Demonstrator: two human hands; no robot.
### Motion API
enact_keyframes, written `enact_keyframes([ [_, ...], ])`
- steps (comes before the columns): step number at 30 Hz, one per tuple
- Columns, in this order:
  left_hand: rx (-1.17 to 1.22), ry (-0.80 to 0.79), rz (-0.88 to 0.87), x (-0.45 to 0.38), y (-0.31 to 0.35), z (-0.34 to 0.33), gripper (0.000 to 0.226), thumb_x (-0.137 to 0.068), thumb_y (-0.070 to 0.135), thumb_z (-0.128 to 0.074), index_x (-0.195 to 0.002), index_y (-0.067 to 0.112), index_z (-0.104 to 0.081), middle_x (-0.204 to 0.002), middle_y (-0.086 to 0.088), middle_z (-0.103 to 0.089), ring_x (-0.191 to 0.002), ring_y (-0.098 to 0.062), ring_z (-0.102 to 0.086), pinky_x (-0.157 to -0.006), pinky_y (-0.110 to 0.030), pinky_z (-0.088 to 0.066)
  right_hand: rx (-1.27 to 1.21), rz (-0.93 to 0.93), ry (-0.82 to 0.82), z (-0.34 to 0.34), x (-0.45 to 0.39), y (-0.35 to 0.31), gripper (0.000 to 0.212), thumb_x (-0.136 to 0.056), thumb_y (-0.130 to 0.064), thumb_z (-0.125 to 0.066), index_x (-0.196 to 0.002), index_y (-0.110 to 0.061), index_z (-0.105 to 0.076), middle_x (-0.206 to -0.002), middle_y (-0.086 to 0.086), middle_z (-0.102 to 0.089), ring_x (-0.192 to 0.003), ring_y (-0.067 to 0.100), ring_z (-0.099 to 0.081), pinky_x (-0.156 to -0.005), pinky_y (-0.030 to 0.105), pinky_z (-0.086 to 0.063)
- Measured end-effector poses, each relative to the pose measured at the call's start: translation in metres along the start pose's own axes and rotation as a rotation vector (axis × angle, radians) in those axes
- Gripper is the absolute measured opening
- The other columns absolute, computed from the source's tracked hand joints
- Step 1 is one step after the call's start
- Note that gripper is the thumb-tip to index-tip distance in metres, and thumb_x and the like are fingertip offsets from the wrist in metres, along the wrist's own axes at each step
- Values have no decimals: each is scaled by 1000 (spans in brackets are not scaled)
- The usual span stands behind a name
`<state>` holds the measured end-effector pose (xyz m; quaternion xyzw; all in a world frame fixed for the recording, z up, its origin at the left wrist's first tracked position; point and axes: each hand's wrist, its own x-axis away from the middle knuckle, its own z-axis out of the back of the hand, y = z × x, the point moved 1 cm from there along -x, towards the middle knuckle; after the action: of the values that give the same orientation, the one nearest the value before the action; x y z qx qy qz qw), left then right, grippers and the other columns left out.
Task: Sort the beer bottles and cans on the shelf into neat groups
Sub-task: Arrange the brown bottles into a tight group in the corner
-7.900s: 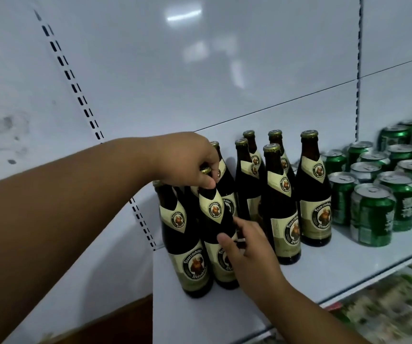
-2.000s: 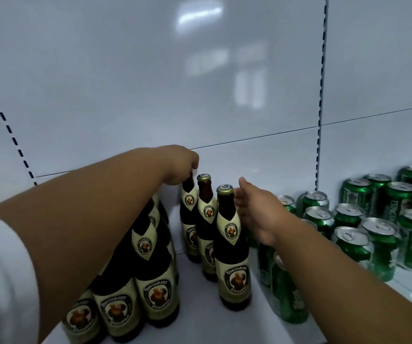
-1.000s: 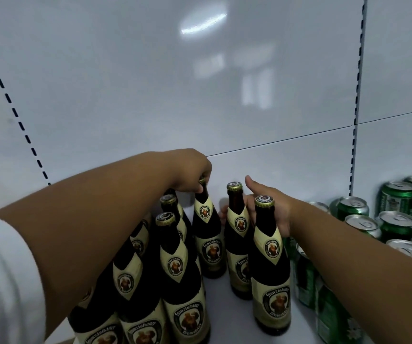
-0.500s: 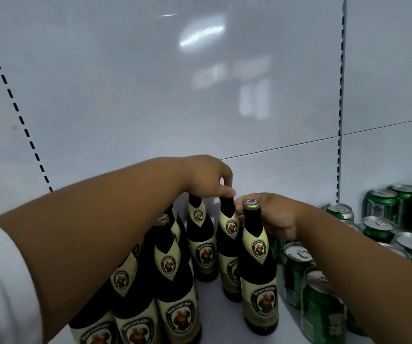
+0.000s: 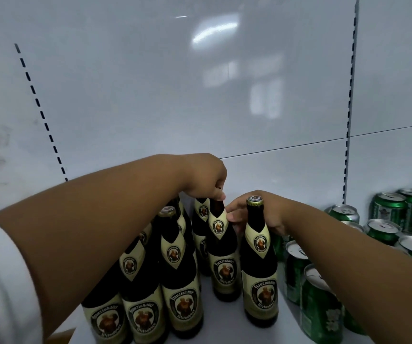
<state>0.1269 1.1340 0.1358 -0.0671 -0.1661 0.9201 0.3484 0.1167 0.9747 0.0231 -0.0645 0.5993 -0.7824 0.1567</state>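
Note:
Several brown beer bottles with cream labels (image 5: 182, 281) stand packed at the left of the white shelf (image 5: 224, 321). My left hand (image 5: 203, 180) reaches over them and is closed on the cap of a middle bottle (image 5: 221, 247) near the back. My right hand (image 5: 272, 214) sits behind the neck of the front right bottle (image 5: 259, 274). Its curled fingers touch the middle bottle's neck, and that front bottle hides its grip. Green cans (image 5: 316, 306) stand right beside the bottles, under my right forearm.
More green cans (image 5: 388, 212) fill the shelf at the right, toward the back. A glossy white back panel (image 5: 200, 95) with slotted uprights (image 5: 349, 120) closes the rear. A narrow strip of bare shelf shows between the two bottle rows.
My right hand has closed in behind the front right bottle's neck, against the middle bottle. My left hand stays on the bottle tops at the back. The view has shifted slightly.

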Motion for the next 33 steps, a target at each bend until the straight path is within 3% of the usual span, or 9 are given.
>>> enact_keyframes([
  [2, -10, 9, 7, 3, -3, -2, 30, -92, 45, -61, -103, 17, -68, -97, 5, -66, -93, -17, -59, -74, -27, -43, -9, 10, -10, -2, -2, -1, 22, -90, -8, -68, -109, 1, -71, -84, 18, -71, -76, 24, -68, -68, 32, -57],
  [4, -22, 7, 16, 6, -6, -3, 30, -93, 43, -60, -104, 16, -69, -98, 3, -67, -93, -17, -59, -74, -27, -43, -49, -12, -40, -4, -5, -1, 25, -93, -7, -63, -114, 7, -67, -87, 16, -70, -76, 22, -67, -66, 28, -55],
  [12, -26, -18, 61, 9, -7, -5, 26, -93, 41, -60, -106, 19, -65, -97, 5, -60, -92, -16, -55, -74, -28, -39, -236, -122, 31, -9, 1, 1, 29, -96, -9, -49, -110, 11, -65, -95, 22, -67, -81, 33, -64, -77, 40, -53],
  [16, -37, -33, 81, 11, -1, 2, 30, -94, 44, -57, -115, 23, -61, -105, 7, -56, -98, -16, -52, -79, -29, -40, -342, -77, 96, -2, 13, 9, 25, -97, -10, -47, -103, 5, -67, -92, 21, -68, -74, 31, -67, -69, 36, -54],
  [19, 107, 95, 26, 14, 11, 11, 26, -95, 39, -55, -116, 26, -60, -111, 8, -60, -104, -16, -55, -87, -32, -45, -391, -15, 155, 3, 28, 13, 25, -96, -15, -52, -104, 4, -66, -95, 21, -69, -74, 24, -66, -63, 29, -51],
  [23, 309, 74, -43, 17, 45, 22, 29, -94, 52, -54, -108, 28, -63, -92, 16, -60, -84, -1, -54, -72, -25, -42, -460, 62, 103, 6, 50, 18, 35, -86, -26, -53, -109, -2, -62, -103, 21, -57, -84, 27, -51, -75, 36, -41],
  [26, 207, 54, -88, 13, 65, 23, 33, -88, 55, -62, -106, 27, -64, -84, 16, -57, -77, 0, -52, -67, -22, -41, -322, 87, 26, 4, 70, 17, 27, -80, -22, -51, -100, -10, -65, -89, 4, -66, -82, 17, -59, -75, 32, -47],
  [29, 117, 75, -101, 14, 72, 23, 29, -86, 47, -68, -100, 22, -66, -83, 14, -58, -82, -8, -56, -71, -25, -44, -45, 104, 23, -5, 85, 15, 29, -83, -11, -62, -111, -12, -62, -101, 13, -70, -97, 31, -67, -87, 47, -55],
  [33, 102, 50, -68, 27, 69, 28, 26, -86, 41, -70, -103, 21, -68, -92, 11, -67, -88, -8, -60, -78, -27, -49, 247, 167, 132, -20, 97, 13, 31, -90, -17, -68, -116, -31, -59, -104, -8, -70, -98, 5, -67, -88, 29, -57],
])
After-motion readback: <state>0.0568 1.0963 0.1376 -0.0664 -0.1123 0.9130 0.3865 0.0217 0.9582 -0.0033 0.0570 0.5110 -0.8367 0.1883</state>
